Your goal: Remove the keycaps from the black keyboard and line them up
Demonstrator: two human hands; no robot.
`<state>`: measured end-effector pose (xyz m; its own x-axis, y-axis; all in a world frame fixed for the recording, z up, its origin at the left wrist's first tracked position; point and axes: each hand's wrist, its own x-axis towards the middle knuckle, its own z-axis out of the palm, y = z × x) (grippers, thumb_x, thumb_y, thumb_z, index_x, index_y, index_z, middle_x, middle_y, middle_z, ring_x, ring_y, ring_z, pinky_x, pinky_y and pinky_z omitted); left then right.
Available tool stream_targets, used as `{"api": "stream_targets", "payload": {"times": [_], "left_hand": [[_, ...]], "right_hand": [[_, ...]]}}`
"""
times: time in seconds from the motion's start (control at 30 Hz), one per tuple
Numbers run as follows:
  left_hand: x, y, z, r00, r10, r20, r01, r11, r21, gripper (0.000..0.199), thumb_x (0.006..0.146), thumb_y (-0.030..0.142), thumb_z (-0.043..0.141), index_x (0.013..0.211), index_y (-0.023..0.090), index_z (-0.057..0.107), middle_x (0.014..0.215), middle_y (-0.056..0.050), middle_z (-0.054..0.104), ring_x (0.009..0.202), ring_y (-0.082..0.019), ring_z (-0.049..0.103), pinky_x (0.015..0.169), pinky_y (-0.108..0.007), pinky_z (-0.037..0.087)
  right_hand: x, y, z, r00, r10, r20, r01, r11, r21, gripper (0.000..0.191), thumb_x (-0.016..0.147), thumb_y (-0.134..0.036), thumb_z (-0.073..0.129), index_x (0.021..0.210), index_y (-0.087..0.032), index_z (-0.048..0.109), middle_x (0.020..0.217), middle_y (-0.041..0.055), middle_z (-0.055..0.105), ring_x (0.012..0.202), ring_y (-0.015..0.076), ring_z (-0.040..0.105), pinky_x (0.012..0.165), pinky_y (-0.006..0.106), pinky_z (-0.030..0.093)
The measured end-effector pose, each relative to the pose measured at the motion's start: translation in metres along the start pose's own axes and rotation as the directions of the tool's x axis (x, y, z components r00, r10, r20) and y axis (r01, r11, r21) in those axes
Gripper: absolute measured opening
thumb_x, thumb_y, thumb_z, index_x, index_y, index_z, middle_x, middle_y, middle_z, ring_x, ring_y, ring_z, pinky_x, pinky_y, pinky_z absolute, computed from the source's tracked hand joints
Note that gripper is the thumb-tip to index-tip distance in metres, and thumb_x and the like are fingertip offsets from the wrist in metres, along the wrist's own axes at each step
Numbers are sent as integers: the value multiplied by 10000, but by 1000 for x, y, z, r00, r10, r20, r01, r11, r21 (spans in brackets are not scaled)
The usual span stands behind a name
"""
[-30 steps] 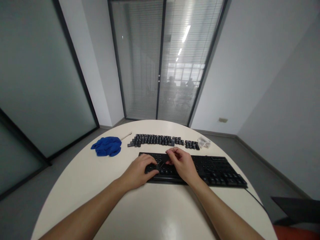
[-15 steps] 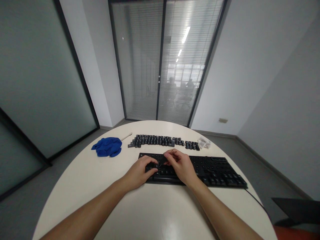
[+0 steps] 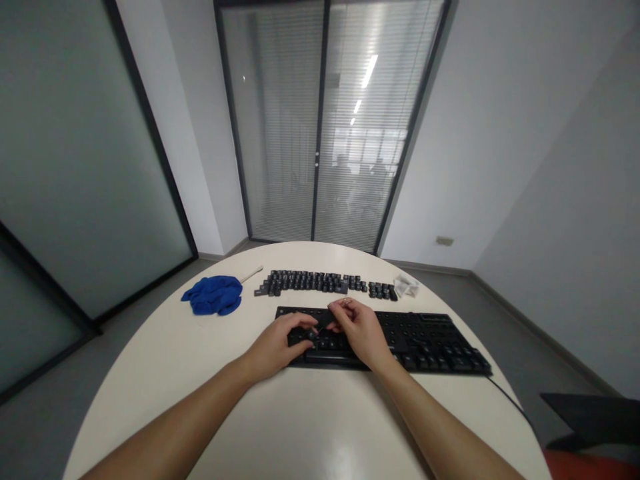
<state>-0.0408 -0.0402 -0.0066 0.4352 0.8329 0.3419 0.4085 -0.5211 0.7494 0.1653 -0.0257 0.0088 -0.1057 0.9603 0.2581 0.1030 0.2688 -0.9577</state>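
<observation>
Both hands sit over the left half of a black keyboard (image 3: 400,333) on a round pale table (image 3: 310,427). Left hand (image 3: 277,345) lies palm down on the keys, fingers loosely spread and curved, the index finger stretched toward the right hand; it grips nothing that can be made out, only presses on the keyboard. Right hand (image 3: 361,330) is just beside it, fingers bunched and thumb drawn in against the fingertips as if pinching something small above the keys, but whatever sits between them is too small and dark to tell. The fingertips of the two hands nearly meet over the same patch of keys. To the right of the right hand the keyboard runs on, and its cable (image 3: 510,400) trails off the table edge. Beyond both hands, well apart from the keyboard, loose keycaps (image 3: 320,282) lie in tidy rows. Past the right hand, at the end of those rows, is a small clear bag (image 3: 406,287). Far beyond the left hand rests a crumpled blue cloth (image 3: 213,295), with a thin pale stick (image 3: 251,273) just beside it.
</observation>
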Motion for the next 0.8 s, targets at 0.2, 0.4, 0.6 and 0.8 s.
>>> {"api": "stream_targets", "payload": {"times": [0.2,0.4,0.6,0.8], "left_hand": [[1,2,-2,998,63,-7,-61,986,158,211,837,205,678,1040,262,694,1014,-20,710,997,-210,616,930,-356,443],[1,1,-3,997,77,4,-76,979,191,150,848,267,686,995,259,715,973,-21,713,962,-210,623,911,-360,453],[2,-3,-3,991,124,43,-129,976,175,147,859,293,682,998,252,704,1026,-18,723,996,-204,629,921,-344,458],[2,-5,-2,987,152,45,-158,973,170,125,860,297,683,975,253,708,1136,-21,718,1068,-209,627,975,-358,443]], "right_hand": [[2,1,1,998,61,-10,-61,998,9,395,796,-570,644,798,-178,600,651,15,647,612,198,692,571,266,542],[2,2,0,997,76,3,-76,997,-3,398,801,-572,635,800,-174,612,641,21,660,608,195,689,560,262,544],[5,5,-1,994,112,14,-112,994,-7,440,774,-605,642,796,-166,613,614,16,655,579,178,675,534,243,531],[7,9,-2,992,128,21,-128,992,10,445,769,-606,648,798,-163,615,607,21,664,586,174,680,533,231,530]]}}
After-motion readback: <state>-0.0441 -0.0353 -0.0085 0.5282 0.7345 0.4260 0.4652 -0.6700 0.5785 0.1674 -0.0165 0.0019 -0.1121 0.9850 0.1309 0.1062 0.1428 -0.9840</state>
